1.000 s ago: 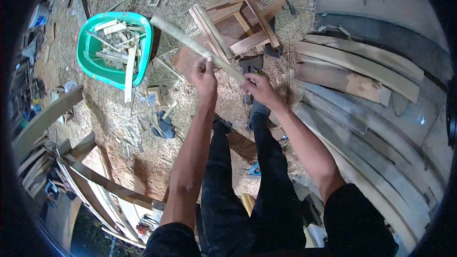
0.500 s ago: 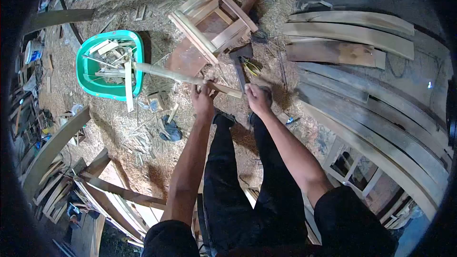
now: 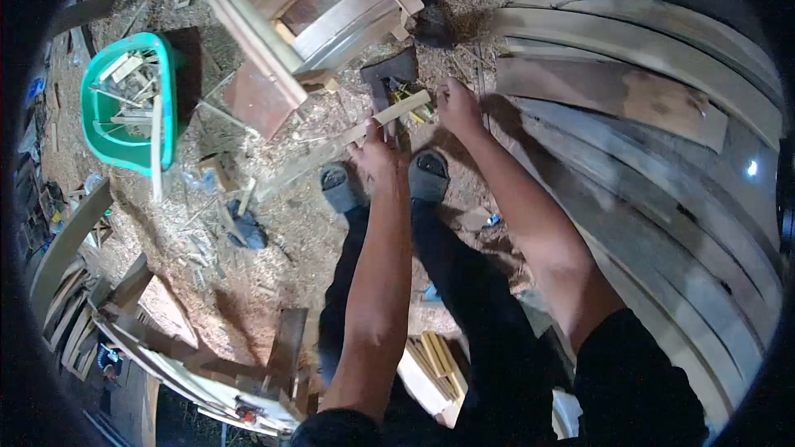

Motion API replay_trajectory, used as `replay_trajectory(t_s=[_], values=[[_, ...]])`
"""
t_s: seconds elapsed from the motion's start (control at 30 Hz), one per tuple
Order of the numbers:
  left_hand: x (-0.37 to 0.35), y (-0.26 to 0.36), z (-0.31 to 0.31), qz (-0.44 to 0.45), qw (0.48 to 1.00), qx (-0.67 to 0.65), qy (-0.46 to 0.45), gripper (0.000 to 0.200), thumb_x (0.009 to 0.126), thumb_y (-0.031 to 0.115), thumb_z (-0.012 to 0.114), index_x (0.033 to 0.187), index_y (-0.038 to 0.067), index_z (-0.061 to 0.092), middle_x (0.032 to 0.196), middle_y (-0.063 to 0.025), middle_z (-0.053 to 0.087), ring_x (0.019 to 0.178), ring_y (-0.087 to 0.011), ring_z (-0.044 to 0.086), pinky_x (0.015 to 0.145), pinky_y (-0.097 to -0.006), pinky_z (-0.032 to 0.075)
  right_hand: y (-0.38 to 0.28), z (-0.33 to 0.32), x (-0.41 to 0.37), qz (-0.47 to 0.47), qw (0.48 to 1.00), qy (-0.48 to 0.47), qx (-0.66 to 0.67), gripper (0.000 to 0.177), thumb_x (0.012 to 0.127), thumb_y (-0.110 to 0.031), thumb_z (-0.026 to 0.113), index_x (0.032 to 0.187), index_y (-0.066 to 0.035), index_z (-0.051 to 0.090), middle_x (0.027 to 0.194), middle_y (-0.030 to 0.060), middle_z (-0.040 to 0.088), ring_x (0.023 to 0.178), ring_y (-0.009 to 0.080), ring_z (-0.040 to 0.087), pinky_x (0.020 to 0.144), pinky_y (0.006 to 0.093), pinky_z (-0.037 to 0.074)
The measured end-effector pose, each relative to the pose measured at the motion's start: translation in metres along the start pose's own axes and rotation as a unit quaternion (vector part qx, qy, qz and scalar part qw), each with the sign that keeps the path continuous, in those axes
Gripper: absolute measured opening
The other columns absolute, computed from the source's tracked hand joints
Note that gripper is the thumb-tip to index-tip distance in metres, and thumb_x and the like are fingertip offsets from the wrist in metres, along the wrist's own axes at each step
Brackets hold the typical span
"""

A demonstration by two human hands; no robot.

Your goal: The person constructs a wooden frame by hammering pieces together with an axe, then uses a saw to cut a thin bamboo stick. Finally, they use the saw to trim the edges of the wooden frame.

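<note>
My left hand (image 3: pixel 383 157) is closed around a long, thin wooden strip (image 3: pixel 408 105). The strip's far end points up toward my right hand, and its other end is blurred over the floor. My right hand (image 3: pixel 458 108) hovers just beyond the strip's tip, apart from it, with curled fingers; what they hold, if anything, is hidden. Beneath the strip lie yellow-handled pliers (image 3: pixel 406 93) and a dark, broad-headed tool (image 3: pixel 387 72). A wooden frame piece (image 3: pixel 348 29), like a small stool or cabinet, stands on the floor ahead.
A green plastic tub (image 3: pixel 170 99) of wood offcuts stands at the left. Long boards (image 3: pixel 629 165) are stacked along the right. Sawdust and scraps cover the floor around my sandals (image 3: pixel 428 175). More wooden pieces (image 3: pixel 443 360) lie below, between my legs.
The strip has swung so its near tip points upward, and my right hand has moved up and away from it. My view has shifted, with the tub and frame now farther left.
</note>
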State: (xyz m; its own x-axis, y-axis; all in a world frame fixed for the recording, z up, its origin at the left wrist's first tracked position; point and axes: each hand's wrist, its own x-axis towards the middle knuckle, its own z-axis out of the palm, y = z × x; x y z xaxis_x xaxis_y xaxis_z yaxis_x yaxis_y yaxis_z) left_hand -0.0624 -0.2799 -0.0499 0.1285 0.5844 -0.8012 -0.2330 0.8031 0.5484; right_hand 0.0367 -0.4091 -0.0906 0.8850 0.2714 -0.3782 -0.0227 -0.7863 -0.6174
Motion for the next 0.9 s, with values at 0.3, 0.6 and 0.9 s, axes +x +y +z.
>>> replay_trajectory(t_s=[0.3,0.6,0.9], values=[[0.08,-0.047,-0.007,0.012,0.999,-0.035,-0.01,0.034,0.095,0.002,0.057,0.124,0.007,0.041,0.115,-0.0123,0.063,0.103,-0.0249,0.063,0.077,-0.0407,0.059,0.059,0.082,0.117,-0.088,0.969,0.033,-0.227,0.051,0.092,-0.004,0.04,0.142,0.004,0.04,0.146,0.0267,0.039,0.137,0.0376,0.037,0.116,0.0512,0.025],[0.048,-0.036,-0.002,-0.037,0.997,-0.054,0.048,0.03,0.095,0.001,0.056,0.122,0.003,0.044,0.114,-0.0139,0.063,0.1,-0.0253,0.065,0.083,-0.0408,0.061,0.045,0.033,0.049,-0.079,0.979,-0.015,-0.188,0.043,0.083,-0.018,0.065,0.121,0.0,0.056,0.126,0.0266,0.055,0.117,0.0409,0.053,0.1,0.0525,0.041],[-0.094,0.084,0.02,-0.025,0.997,-0.069,-0.018,0.031,0.097,0.004,0.054,0.126,-0.004,0.046,0.123,-0.0167,0.058,0.116,-0.027,0.06,0.104,-0.048,0.05,-0.11,-0.07,-0.107,0.197,0.906,0.114,0.356,0.027,0.09,-0.024,0.071,0.099,-0.001,0.058,0.084,0.0035,0.061,0.076,0.0143,0.057,0.072,0.0308,0.047]])
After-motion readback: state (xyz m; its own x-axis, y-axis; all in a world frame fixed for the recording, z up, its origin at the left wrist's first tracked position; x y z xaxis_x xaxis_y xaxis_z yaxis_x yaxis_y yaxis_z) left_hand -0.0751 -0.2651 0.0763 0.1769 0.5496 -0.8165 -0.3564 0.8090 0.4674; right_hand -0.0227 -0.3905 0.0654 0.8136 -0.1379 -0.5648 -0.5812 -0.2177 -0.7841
